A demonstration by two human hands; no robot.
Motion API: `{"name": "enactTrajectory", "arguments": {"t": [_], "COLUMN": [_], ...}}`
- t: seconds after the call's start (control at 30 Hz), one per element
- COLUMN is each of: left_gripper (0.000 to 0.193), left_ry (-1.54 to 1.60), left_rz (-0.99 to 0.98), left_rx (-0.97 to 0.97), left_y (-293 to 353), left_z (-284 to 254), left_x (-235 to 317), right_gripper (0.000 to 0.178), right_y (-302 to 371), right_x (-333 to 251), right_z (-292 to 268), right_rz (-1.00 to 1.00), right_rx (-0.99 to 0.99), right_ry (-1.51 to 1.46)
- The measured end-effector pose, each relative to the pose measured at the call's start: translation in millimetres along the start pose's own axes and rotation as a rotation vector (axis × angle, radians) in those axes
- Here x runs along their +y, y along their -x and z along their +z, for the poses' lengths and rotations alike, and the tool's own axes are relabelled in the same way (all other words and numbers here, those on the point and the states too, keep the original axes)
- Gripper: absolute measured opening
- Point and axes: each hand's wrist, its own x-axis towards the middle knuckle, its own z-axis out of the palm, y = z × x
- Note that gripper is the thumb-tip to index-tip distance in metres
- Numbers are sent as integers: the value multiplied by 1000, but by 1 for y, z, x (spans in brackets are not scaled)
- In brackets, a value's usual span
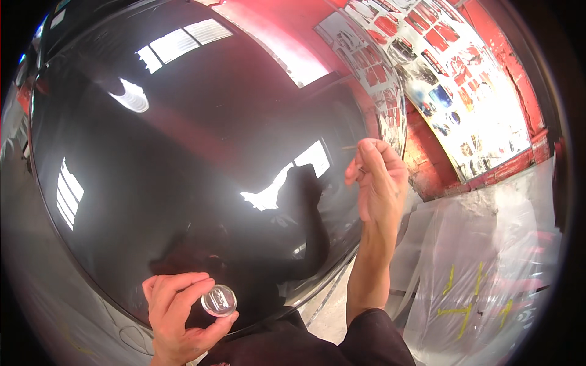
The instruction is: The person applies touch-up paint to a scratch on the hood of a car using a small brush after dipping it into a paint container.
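A glossy black car panel (201,128), curved and mirror-like, fills the middle of the view. At its near edge my left hand (183,314) pinches a small clear round cup (218,301) between thumb and fingers. What is inside the cup, if anything, is hard to make out. Over the panel's right side my right hand (379,174) is raised, its fingertips closed on a thin pale stick (349,147). The stick's tip points left, apart from the cup; most of its length is hidden by the fingers.
To the right, a red wall (427,155) carries a large poster (467,91) covered with pictures. Below it hangs clear plastic sheeting (482,262) with yellow marks. Grey sheeting (36,244) lies along the panel's left edge. Bright window reflections show on the panel.
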Motion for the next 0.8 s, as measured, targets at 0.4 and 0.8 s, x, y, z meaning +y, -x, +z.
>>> {"name": "enactTrajectory", "arguments": {"t": [0.4,0.8], "left_gripper": [50,51], "left_ry": [-39,-42], "left_rz": [-24,-44], "left_rx": [-19,-28], "left_y": [-7,-7], "left_z": [5,4], "left_x": [5,7], "right_gripper": [19,17], "right_y": [-98,-111], "right_x": [45,60], "right_z": [10,23], "right_rz": [104,159], "right_rx": [-1,66], "right_ry": [-102,15]}}
